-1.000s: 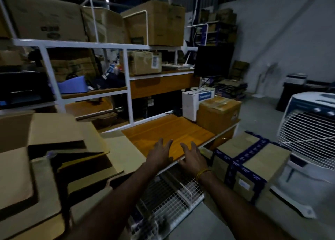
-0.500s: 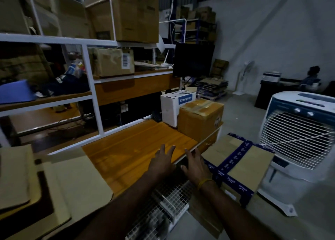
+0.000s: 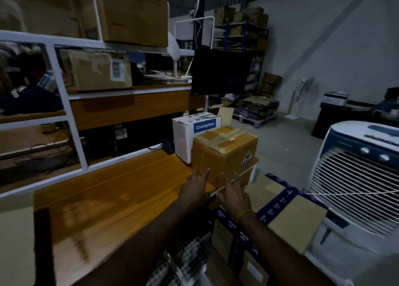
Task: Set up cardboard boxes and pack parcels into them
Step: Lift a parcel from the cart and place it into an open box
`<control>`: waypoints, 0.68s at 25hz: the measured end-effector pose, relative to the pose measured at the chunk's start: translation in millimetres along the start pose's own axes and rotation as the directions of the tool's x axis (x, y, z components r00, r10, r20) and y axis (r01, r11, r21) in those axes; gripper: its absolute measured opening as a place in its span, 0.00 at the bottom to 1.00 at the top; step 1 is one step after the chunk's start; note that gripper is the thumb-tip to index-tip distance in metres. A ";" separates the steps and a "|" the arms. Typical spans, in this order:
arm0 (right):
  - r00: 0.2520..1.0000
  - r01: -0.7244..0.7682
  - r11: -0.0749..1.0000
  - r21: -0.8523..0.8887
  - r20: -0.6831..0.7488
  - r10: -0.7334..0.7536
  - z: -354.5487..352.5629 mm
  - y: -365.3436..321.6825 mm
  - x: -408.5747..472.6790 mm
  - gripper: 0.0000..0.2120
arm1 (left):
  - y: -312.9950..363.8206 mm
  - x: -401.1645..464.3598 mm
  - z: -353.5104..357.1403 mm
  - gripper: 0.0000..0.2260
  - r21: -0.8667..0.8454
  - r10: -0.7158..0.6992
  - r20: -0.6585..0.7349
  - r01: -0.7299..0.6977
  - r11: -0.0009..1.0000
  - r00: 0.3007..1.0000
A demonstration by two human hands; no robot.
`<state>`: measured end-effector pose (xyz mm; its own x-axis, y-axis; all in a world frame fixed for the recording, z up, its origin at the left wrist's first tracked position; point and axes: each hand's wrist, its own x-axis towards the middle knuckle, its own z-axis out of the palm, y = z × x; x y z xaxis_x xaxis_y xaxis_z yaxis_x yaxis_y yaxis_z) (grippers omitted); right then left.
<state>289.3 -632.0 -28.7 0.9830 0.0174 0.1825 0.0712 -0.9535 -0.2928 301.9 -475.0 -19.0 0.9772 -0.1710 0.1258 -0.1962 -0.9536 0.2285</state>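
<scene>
- A white air cooler (image 3: 354, 190) stands on the floor at right.
- A dark monitor (image 3: 220, 70) hangs above the wooden worktop (image 3: 112, 197).
- A pedestal fan (image 3: 302, 95) stands by the far wall.

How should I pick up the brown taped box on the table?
Probably with two hands, one on each side wall of the brown taped box. It is wide and stands upright at the table corner, with the white Crompton box close behind it, so come from the front, where the left hand and right hand already reach.

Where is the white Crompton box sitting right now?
In the head view, the white Crompton box stands at the far right end of the wooden worktop, directly behind and left of the taped brown carton, below the dark monitor.
</scene>
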 end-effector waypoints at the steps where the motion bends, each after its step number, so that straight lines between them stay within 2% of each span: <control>1: 1.000 -0.007 1.000 0.011 0.002 0.007 0.7 10.8 8.4 0.34 | 7.8 9.0 2.9 0.38 -0.003 0.006 0.013 -0.006 1.000 1.000; 9: 1.000 -0.022 0.994 0.111 -0.014 0.023 16.2 65.5 77.9 0.34 | 35.2 87.1 20.3 0.39 -0.096 0.013 0.013 -0.011 0.995 1.000; 14: 1.000 -0.009 0.988 0.153 -0.013 0.011 24.6 91.1 140.6 0.33 | 39.3 151.4 33.9 0.36 -0.087 0.057 -0.054 -0.061 0.994 0.997; 17: 0.999 0.013 0.989 0.144 -0.034 -0.008 27.1 102.9 187.4 0.29 | 38.1 192.8 37.7 0.33 -0.136 0.021 -0.070 -0.031 0.990 0.997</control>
<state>485.4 -718.7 -50.0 0.9760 0.0150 0.2171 0.1078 -0.8998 -0.4227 485.9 -553.6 -22.4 0.9648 -0.1736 0.1977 -0.2354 -0.9052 0.3538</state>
